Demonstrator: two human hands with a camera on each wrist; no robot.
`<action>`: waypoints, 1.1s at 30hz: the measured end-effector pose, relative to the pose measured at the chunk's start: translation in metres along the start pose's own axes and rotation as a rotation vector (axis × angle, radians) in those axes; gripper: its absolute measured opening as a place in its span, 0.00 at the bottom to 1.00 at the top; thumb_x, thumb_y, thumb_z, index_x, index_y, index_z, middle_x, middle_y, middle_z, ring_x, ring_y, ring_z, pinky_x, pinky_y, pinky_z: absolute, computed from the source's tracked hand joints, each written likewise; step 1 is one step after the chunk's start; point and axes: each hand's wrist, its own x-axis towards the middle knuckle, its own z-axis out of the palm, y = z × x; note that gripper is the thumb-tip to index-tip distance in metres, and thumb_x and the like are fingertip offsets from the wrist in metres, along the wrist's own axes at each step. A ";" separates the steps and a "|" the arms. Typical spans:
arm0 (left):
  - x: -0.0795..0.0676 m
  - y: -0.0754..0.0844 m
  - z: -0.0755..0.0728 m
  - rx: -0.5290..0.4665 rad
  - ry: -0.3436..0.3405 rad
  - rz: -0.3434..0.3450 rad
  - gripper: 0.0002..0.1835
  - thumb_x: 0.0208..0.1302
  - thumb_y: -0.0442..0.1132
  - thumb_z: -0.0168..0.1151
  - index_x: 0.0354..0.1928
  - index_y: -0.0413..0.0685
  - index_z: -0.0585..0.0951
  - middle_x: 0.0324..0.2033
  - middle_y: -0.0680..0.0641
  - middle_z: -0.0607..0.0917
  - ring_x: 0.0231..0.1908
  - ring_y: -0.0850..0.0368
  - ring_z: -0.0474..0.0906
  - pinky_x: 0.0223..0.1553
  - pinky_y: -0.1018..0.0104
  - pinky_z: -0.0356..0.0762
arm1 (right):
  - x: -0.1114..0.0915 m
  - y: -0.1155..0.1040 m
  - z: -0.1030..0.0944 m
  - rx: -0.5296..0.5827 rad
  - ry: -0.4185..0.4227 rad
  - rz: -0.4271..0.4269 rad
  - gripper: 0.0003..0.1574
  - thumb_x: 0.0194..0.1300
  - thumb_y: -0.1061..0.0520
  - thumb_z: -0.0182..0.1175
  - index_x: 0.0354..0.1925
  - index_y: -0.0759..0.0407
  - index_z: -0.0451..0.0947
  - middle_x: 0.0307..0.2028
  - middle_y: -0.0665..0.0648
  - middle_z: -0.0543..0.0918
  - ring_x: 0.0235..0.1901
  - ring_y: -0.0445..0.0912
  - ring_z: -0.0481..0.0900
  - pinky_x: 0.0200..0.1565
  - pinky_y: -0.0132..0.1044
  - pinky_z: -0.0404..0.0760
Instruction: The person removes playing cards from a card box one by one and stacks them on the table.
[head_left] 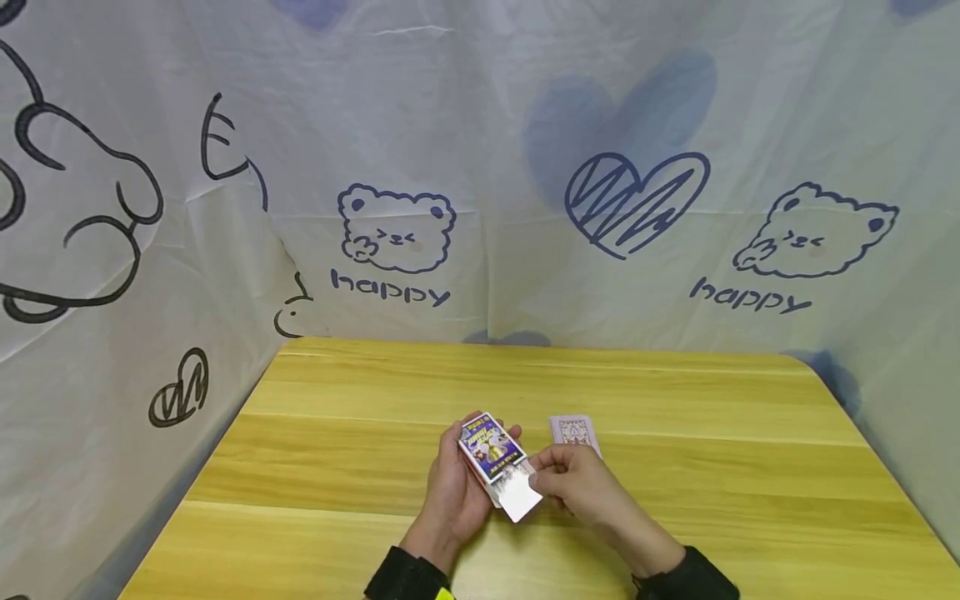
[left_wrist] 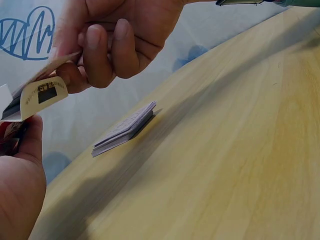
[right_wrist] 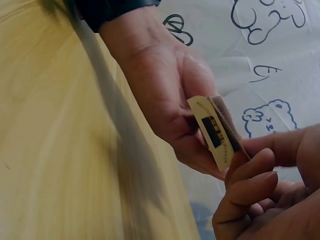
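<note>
My left hand holds a printed playing-card box with a purple and yellow front, gripping it along its sides. The box's end nearest me is open, and a pale lid flap sticks out of it. At the flap's edge, the thumb and fingers of my right hand pinch it. A cream side flap with a dark printed square stands out at the opening in the left wrist view. Just beyond my right hand lies a stack of playing cards, partly covered by that hand in the head view.
A wooden table with light yellow grain lies under both hands. Behind it and at the sides hangs a white cloth with drawn bears, hearts and the word "happy".
</note>
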 end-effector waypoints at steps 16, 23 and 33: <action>-0.002 0.000 -0.002 0.062 0.011 -0.014 0.38 0.69 0.68 0.37 0.72 0.53 0.52 0.67 0.34 0.62 0.60 0.40 0.71 0.61 0.43 0.72 | 0.000 0.001 -0.002 -0.044 -0.048 -0.016 0.13 0.58 0.61 0.66 0.36 0.73 0.80 0.22 0.54 0.81 0.16 0.39 0.68 0.15 0.25 0.64; 0.001 0.000 -0.006 0.052 0.111 0.006 0.42 0.68 0.71 0.30 0.72 0.49 0.50 0.65 0.32 0.64 0.60 0.37 0.70 0.60 0.47 0.73 | -0.002 -0.005 -0.017 -0.138 -0.135 -0.015 0.11 0.58 0.58 0.67 0.31 0.68 0.81 0.17 0.50 0.76 0.15 0.38 0.64 0.15 0.26 0.61; 0.002 0.001 -0.008 -0.043 0.131 -0.026 0.38 0.74 0.64 0.27 0.73 0.45 0.43 0.70 0.34 0.52 0.62 0.37 0.66 0.63 0.51 0.71 | 0.005 -0.014 -0.044 -0.204 0.205 -0.057 0.10 0.65 0.59 0.62 0.36 0.68 0.79 0.16 0.51 0.71 0.14 0.40 0.63 0.15 0.28 0.60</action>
